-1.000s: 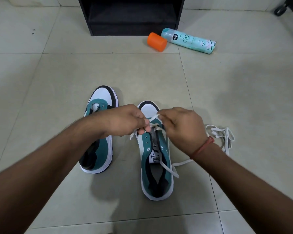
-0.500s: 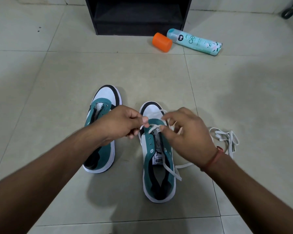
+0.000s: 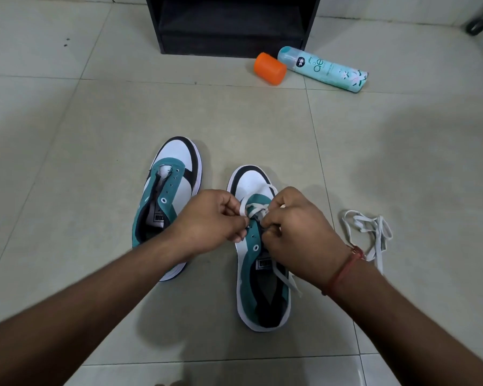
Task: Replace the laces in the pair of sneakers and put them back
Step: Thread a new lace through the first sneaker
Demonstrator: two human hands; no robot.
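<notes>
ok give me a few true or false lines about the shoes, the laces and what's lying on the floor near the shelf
1. Both hands work a white lace on the sneaker on the right. True: the left hand and the right hand pinch it over the eyelets.
2. The sneaker on the left is fully laced. False: its eyelets are bare.
3. A loose lace lies on the floor right of the shoes. True.
4. The spray can stands upright. False: it lies on its side.
5. The orange cap sits on the can. False: it lies beside it, by the black shelf.
</notes>
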